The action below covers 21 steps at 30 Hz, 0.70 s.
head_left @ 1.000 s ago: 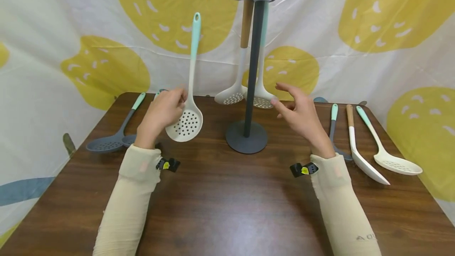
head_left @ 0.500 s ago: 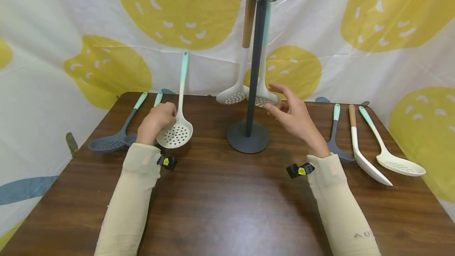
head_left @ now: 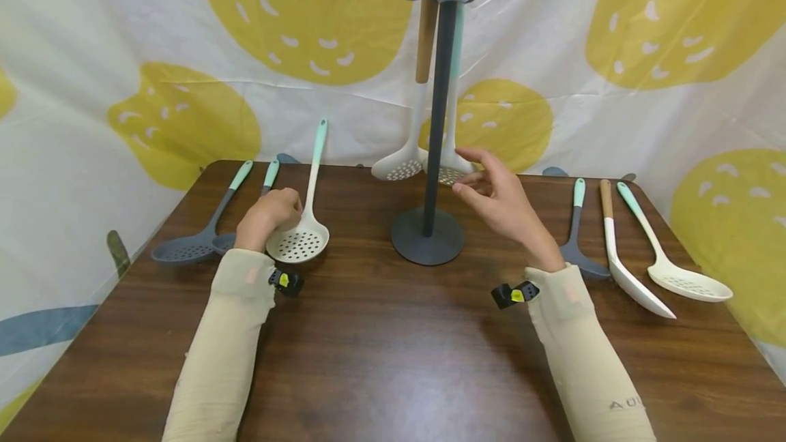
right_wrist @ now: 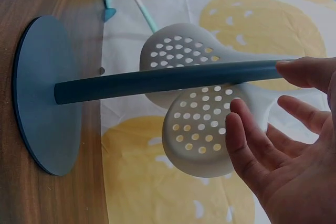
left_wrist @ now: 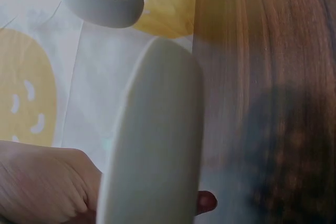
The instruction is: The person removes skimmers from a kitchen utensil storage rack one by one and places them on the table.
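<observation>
In the head view my left hand (head_left: 269,215) grips a white skimmer with a mint handle (head_left: 298,243) by the side of its bowl. Its handle leans up and back, and the bowl is low over the table. The left wrist view has the skimmer's bowl (left_wrist: 157,129) large in front, with the left hand (left_wrist: 47,182) partly behind it. My right hand (head_left: 500,203) has its fingers loosely spread beside the grey utensil stand (head_left: 437,121). Its fingertips are close to a hanging mint-handled skimmer (right_wrist: 202,124). A wooden-handled skimmer (head_left: 402,162) hangs beside that one.
Grey mint-handled utensils, including a perforated one (head_left: 187,249), lie at the table's left. On the right lie a grey turner (head_left: 580,258), a white wooden-handled utensil (head_left: 635,285) and a white slotted spoon (head_left: 688,282). A patterned cloth (head_left: 344,121) hangs behind the brown table (head_left: 393,360).
My left hand has moved down and slightly left with the skimmer, whose handle end has dropped well below its earlier height. My right hand has shifted a little left, closer to the stand's post.
</observation>
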{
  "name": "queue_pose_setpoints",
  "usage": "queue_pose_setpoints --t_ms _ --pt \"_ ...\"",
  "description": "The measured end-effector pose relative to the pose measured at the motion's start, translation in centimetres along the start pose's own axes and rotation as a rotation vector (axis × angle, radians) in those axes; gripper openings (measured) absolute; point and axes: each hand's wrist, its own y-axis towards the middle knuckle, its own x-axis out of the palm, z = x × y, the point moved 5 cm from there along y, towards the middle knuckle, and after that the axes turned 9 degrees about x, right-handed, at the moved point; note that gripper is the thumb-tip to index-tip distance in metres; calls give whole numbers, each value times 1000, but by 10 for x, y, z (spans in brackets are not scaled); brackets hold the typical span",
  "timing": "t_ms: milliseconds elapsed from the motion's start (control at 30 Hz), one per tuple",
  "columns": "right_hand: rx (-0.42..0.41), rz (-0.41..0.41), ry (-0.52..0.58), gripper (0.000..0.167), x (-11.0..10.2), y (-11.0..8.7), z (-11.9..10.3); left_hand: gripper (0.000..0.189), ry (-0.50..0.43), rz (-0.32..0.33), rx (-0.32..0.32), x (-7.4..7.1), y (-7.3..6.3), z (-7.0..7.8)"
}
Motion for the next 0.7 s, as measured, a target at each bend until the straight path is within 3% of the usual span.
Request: queue_pose_setpoints --t_ms 233,500,700 --pt "-13 15 14 54 1 1 0 20 -3 -56 -33 4 1 -5" --pt "-10 33 4 52 0 1 1 19 0 -113 -24 4 -1 -3" --pt "-11 59 4 50 -3 1 1 25 -29 -194 -55 7 -4 -1"
